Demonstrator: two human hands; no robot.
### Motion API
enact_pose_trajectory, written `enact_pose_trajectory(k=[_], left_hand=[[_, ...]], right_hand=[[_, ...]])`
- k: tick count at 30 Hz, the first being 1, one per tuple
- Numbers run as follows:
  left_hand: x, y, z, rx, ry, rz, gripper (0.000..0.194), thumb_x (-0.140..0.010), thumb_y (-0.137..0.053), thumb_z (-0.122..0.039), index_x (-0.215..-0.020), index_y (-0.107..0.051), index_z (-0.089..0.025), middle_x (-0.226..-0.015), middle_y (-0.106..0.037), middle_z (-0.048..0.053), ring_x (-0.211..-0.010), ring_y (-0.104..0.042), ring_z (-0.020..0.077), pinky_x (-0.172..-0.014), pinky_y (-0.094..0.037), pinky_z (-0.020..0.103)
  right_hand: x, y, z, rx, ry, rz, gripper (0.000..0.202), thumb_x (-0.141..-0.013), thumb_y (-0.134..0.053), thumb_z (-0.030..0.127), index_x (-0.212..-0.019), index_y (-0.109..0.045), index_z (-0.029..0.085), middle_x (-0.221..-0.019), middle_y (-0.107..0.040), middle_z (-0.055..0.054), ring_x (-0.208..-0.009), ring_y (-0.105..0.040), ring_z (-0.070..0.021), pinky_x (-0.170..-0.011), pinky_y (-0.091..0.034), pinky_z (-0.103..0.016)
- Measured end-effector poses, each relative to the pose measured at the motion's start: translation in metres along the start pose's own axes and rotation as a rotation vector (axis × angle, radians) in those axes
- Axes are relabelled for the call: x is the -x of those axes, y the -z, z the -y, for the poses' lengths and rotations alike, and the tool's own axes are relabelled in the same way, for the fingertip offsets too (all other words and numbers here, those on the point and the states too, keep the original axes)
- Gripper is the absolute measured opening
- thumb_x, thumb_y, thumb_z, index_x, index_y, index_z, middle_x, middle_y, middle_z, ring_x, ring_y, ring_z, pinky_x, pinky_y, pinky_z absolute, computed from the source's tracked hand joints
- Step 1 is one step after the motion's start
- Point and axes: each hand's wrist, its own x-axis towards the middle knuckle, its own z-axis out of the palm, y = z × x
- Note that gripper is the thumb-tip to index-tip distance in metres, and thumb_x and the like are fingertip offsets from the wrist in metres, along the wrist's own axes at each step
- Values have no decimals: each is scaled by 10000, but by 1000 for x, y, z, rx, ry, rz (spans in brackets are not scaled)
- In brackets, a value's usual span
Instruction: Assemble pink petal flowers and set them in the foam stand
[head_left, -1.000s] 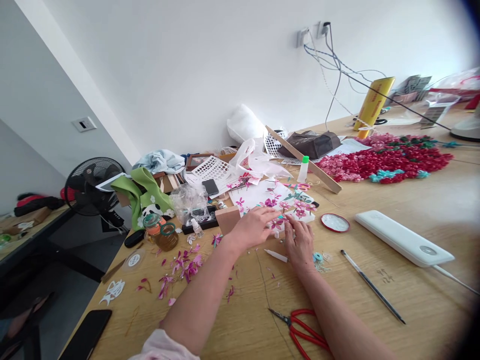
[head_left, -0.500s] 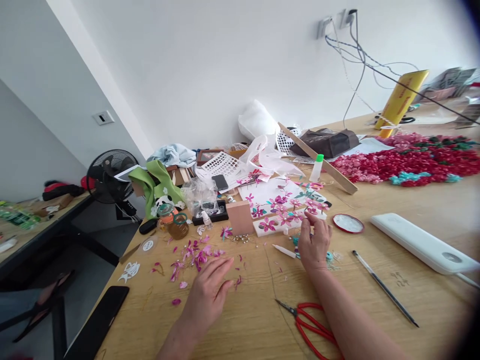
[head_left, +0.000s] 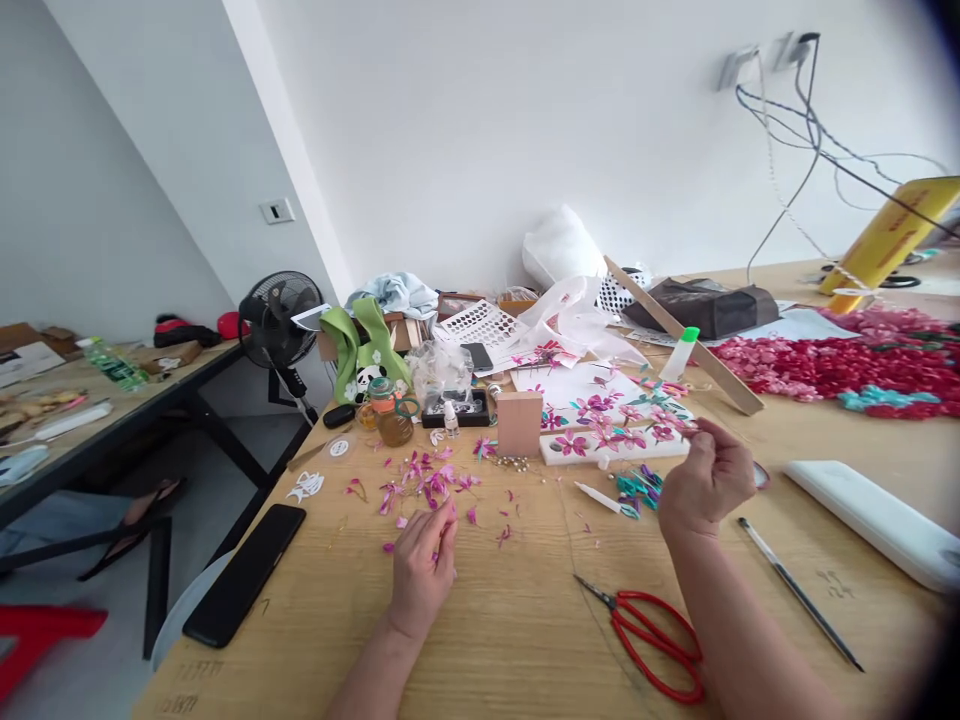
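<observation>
My left hand (head_left: pixel 424 560) is closed, thumb against fingers, at the near edge of the loose magenta petals (head_left: pixel 435 480). What it pinches, if anything, I cannot make out. My right hand (head_left: pixel 709 485) is closed in a pinch at the right end of a white foam block (head_left: pixel 559 452). Its fingertips are beside the pink wire-stemmed flowers (head_left: pixel 600 432) standing along that block; anything between them is too small to name. Left of the block stands a small pinkish wooden board (head_left: pixel 519 424), with small beads (head_left: pixel 512 463) at its foot.
Red-handled scissors (head_left: pixel 652 640) lie between my forearms. To the right are a pen (head_left: pixel 799 590) and a white power bank (head_left: pixel 862 515). A black phone (head_left: pixel 245 575) lies at the left table edge. A green-capped bottle (head_left: pixel 679 355) and a heap of red flowers (head_left: pixel 810 360) are farther back.
The camera has turned left, so things appear farther right. My left hand's fingers, stretched out before, are now closed together. My right hand has moved to the foam block's right end, still pinched.
</observation>
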Motion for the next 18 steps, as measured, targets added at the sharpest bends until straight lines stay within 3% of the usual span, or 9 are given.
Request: enact_pose_trajectory(k=[3, 6, 9, 13, 16, 18], left_hand=[[2, 1, -1, -7, 14, -23, 293, -874, -501, -157, -1148, -603, -167, -820, -691, 73, -720, -634, 152, -665, -528, 272], [5, 0, 1, 4, 47, -22, 276, -883, -491, -180, -1128, -617, -160, -810, -696, 76, -717, -642, 148, -659, -536, 263], [7, 0, 2, 56, 89, -18, 275, -893, -479, -214, -1119, -627, -167, -797, -697, 70, -710, -644, 139, -652, -549, 249], [6, 2, 0, 131, 143, -24, 284, -892, -474, -258, -1103, -642, -168, -756, -688, 63, -681, -638, 136, -635, -557, 244], [7, 2, -1, 201, 222, -2, 271, -882, -479, -284, -1046, -659, -165, -754, -687, 60, -652, -632, 134, -588, -556, 239], [9, 1, -1, 265, 334, 29, 261, -874, -486, -315, -989, -662, -161, -719, -676, 41, -593, -613, 123, -515, -540, 222]], right_hand=[[-3, -1, 17, -42, -3, -104, 296, -888, -455, 345, -1021, -648, 165, -816, -646, -65, -803, -608, -231, -798, -455, -432], [0, 4, 46, -112, 9, -71, 272, -881, -479, 316, -1003, -669, 165, -792, -639, -58, -780, -609, -212, -791, -464, -407], [21, 18, 77, -165, -5, 16, 267, -877, -496, 330, -987, -669, 159, -781, -624, -47, -764, -601, -194, -768, -470, -375], [76, 39, 101, -152, -68, 324, 269, -870, -509, 380, -987, -643, 179, -754, -618, -35, -704, -590, -175, -657, -468, -306], [118, 46, 105, -139, 0, 638, 230, -884, -489, 359, -942, -636, 192, -688, -598, -16, -648, -577, -162, -601, -458, -275], [137, 43, 108, -126, 64, 766, 211, -893, -477, 337, -884, -632, 194, -647, -587, -5, -611, -569, -152, -586, -451, -265]])
